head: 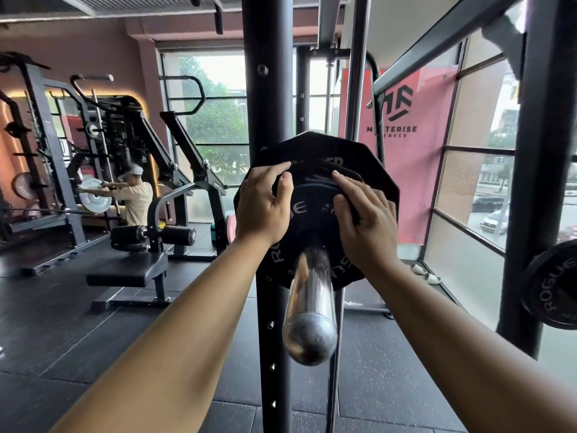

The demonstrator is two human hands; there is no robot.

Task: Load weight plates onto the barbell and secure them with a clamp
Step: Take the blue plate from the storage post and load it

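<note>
Gripping the small plate (313, 214) at its upper left rim with the left hand (265, 207): fingers curling over the edge, thumb pressing flat on the front face. Gripping the same plate at its right rim with the right hand (367, 223): fingers wrapping round the edge, index finger lying straighter along the top.

Holding the small plate on the barbell sleeve (312, 292), directly in front of the many-sided large plate (331, 145). Pointing the chrome sleeve toward the camera, rounded end nearest. Standing both plates in front of the rack upright (265, 89) and masking a stretch of it.

Limits of view:
- Covering much of the white lettering on the small plate with both palms; showing only fragments of "ROGUE".
- Hiding the left fingertips behind the rim.
- Blurring the surfaces between the two hands; not showing whether the plates are touching, nor whether a further plate is sitting between them.
- Cutting off the stored plate (552, 285) at the right frame edge.
- Showing a person in the background (134, 198) at far left, too small for detail.
</note>
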